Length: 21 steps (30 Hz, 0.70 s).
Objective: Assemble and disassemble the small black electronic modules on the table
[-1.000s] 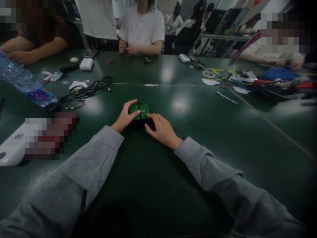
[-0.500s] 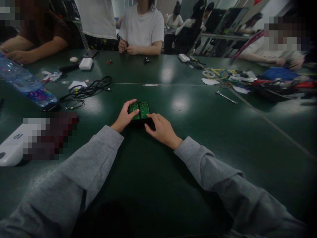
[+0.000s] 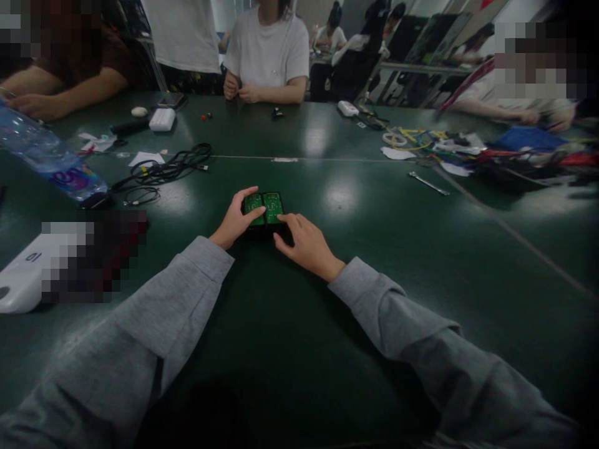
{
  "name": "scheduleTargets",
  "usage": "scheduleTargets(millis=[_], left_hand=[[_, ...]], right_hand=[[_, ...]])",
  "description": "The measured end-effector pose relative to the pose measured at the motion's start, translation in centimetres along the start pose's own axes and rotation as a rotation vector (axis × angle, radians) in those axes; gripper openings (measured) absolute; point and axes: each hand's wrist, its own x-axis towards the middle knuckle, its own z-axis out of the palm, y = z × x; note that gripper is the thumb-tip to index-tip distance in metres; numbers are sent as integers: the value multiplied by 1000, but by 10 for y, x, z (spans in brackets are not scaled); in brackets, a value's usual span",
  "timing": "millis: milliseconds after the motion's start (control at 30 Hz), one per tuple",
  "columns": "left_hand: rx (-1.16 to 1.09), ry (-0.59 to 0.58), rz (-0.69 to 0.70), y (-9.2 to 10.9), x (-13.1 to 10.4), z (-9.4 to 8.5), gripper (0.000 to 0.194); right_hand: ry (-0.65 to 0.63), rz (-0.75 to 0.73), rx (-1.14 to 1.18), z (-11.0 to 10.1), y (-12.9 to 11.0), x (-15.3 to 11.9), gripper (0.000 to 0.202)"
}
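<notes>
Two green circuit boards [image 3: 272, 202] lie side by side in a small black case [image 3: 257, 233] on the dark green table. My left hand [image 3: 233, 219] is closed round the case's left side, its thumb pressing on top near the middle divider and its fingers along the far left edge. At the near right corner, my right hand [image 3: 306, 243] has its index fingertip on the right board and its thumb against the case's near side. Its other fingers are curled and partly hidden.
A water bottle [image 3: 53, 156], tangled black cables [image 3: 173, 167] and a white device [image 3: 28, 268] are to the left. A wrench [image 3: 428, 183] and a heap of coloured wires [image 3: 421, 138] are at the right. People sit and stand beyond the table.
</notes>
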Motion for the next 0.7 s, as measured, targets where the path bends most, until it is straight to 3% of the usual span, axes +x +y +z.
scheduleTargets(millis=[200,700], left_hand=[[3,-21,-30,1,-1,-1,63],[2,-63,-23,1,1,-3,60]], right_hand=[[-14,5,19,-2,-1,0,36],[-28,14,27,-2,-1,0,37]])
